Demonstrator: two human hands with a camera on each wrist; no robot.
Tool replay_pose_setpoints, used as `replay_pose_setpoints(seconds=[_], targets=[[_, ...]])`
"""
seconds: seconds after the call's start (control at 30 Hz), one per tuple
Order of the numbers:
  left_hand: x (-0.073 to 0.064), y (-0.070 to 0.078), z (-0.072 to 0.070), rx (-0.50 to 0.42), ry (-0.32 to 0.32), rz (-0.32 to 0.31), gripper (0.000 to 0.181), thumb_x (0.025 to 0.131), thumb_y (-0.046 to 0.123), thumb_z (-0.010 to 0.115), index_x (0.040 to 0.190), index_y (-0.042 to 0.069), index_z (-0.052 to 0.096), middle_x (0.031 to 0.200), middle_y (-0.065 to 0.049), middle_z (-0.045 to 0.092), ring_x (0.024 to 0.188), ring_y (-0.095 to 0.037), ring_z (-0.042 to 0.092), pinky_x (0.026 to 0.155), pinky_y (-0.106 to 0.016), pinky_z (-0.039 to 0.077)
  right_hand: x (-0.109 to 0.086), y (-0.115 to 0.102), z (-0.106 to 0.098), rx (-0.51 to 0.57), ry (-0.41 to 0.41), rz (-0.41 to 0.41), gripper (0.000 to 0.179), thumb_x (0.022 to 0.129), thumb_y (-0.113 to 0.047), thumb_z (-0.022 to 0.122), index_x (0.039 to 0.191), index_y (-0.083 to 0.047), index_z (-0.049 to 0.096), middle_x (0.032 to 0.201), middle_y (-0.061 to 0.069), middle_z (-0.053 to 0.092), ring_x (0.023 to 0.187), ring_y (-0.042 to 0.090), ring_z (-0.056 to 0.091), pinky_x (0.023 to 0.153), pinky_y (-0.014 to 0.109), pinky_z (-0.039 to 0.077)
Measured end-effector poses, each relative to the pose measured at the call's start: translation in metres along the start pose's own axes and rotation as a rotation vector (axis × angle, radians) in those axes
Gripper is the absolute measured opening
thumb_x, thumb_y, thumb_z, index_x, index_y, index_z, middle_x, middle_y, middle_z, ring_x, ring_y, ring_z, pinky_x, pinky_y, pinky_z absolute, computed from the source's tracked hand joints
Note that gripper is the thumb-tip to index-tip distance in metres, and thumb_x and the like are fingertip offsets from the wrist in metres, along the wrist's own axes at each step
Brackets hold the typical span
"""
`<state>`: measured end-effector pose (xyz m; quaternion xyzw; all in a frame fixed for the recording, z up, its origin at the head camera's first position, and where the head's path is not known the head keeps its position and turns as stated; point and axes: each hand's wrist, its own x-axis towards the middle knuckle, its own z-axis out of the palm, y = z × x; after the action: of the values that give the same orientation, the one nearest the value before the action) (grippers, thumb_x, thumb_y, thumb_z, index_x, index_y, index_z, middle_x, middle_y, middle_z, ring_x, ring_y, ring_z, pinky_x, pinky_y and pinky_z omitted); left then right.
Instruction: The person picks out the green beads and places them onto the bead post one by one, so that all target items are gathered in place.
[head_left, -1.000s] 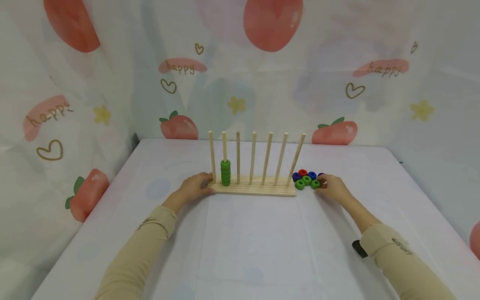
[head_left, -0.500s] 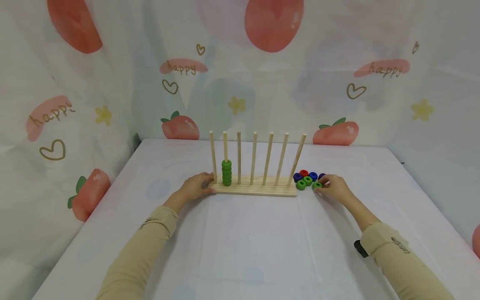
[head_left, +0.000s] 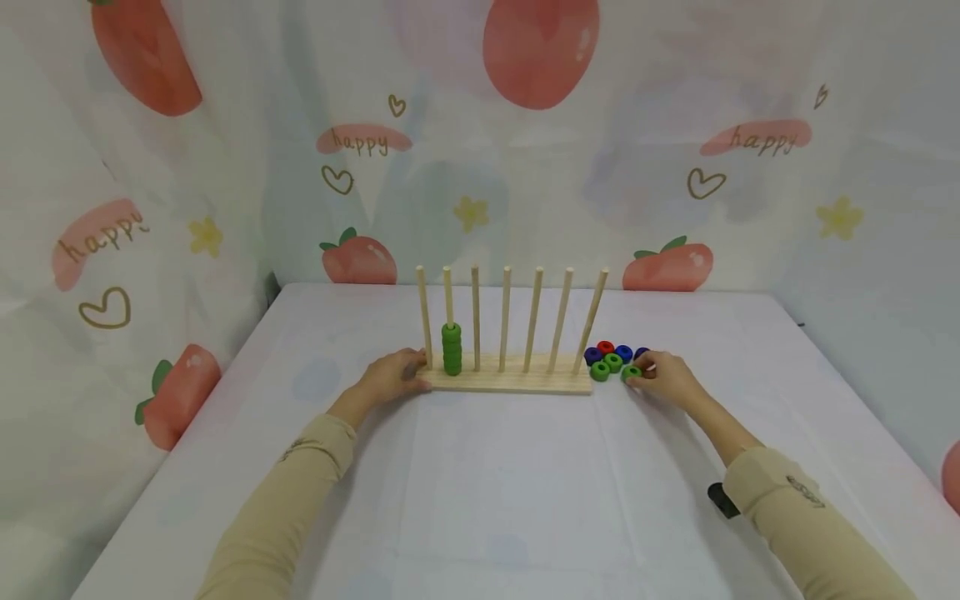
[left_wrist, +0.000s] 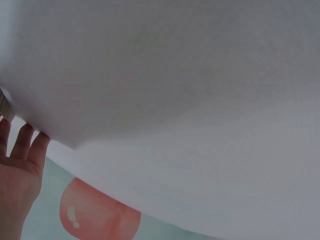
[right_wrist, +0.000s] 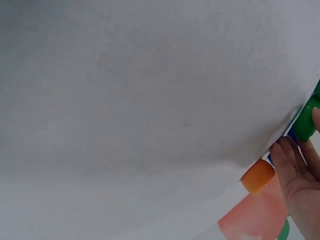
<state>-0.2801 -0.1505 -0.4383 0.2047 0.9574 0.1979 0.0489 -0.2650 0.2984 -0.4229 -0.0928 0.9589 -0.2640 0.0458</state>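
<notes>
In the head view, a pale wooden rack (head_left: 510,382) with several upright pegs stands mid-table. Stacked green rings (head_left: 452,350) sit on its second peg from the left. My left hand (head_left: 390,377) holds the rack's left end, thumb at the front edge and fingers farther back. In the left wrist view its fingertips meet the end of the base (left_wrist: 6,110); the thumb is out of sight there. To the right of the rack, my right hand (head_left: 667,377) pinches a green ring (head_left: 632,374) at table level between thumb and finger.
Beside the rack's right end lie two loose green rings (head_left: 600,371), a red ring (head_left: 605,347) and several blue or purple rings (head_left: 623,353). An orange ring (right_wrist: 258,176) lies beyond my right fingers in the right wrist view. Printed cloth (head_left: 555,192) walls the table.
My right fingers have closed on the green ring and drawn it slightly toward me, away from the other rings. The left hand and rack stay put; the head view shifts a little.
</notes>
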Motion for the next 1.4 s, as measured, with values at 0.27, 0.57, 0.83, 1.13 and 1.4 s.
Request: replay_pose_setpoints(seconds=[0.27,0.57,0.83,1.13,1.4], targets=[[0.0,-0.002,0.004,-0.013,-0.004,0.013,0.057,0.087,0.034,0.067,0.133,0.003,0.053,0.136,-0.016,0.053,0.125,-0.036,0.049,0.102,-0.051,0.041,-0.005,-0.006,0.0,-0.022,-0.032,-0.056,0.027,0.085,-0.011,0.067,0.098,0.011,0.058,0.101,0.029,0.062,0.092,0.041,0.063,0.081,0.047,0.054],[-0.001,-0.001,-0.001,-0.027,-0.002,0.002,0.058,0.087,0.033,0.067,0.133,0.002,0.052,0.14,-0.018,0.048,0.128,-0.038,0.046,0.104,-0.053,0.038,-0.016,-0.026,0.001,-0.026,0.008,-0.113,0.029,0.085,-0.011,0.068,0.102,0.01,0.057,0.096,0.024,0.065,0.092,0.037,0.063,0.082,0.047,0.054],[0.002,-0.004,0.001,-0.029,-0.015,0.008,0.058,0.087,0.034,0.066,0.135,0.004,0.051,0.14,-0.018,0.048,0.128,-0.038,0.046,0.104,-0.055,0.038,-0.018,-0.041,0.005,-0.003,0.031,-0.159,0.03,0.084,-0.008,0.069,0.103,0.011,0.057,0.094,0.022,0.065,0.091,0.035,0.063,0.084,0.047,0.053],[0.002,-0.003,0.0,-0.028,-0.015,0.025,0.057,0.087,0.034,0.066,0.133,0.003,0.052,0.139,-0.018,0.05,0.127,-0.038,0.047,0.102,-0.055,0.039,-0.018,-0.052,0.008,0.01,0.066,-0.189,0.026,0.084,-0.006,0.069,0.101,0.01,0.058,0.091,0.019,0.065,0.085,0.03,0.063,0.08,0.044,0.055],[0.0,-0.002,0.001,-0.029,-0.021,0.012,0.056,0.088,0.034,0.065,0.133,0.003,0.053,0.138,-0.018,0.05,0.127,-0.038,0.046,0.103,-0.055,0.038,-0.017,-0.063,0.012,0.04,0.066,-0.238,0.026,0.083,-0.005,0.07,0.102,0.01,0.059,0.091,0.019,0.067,0.086,0.03,0.064,0.079,0.041,0.056]])
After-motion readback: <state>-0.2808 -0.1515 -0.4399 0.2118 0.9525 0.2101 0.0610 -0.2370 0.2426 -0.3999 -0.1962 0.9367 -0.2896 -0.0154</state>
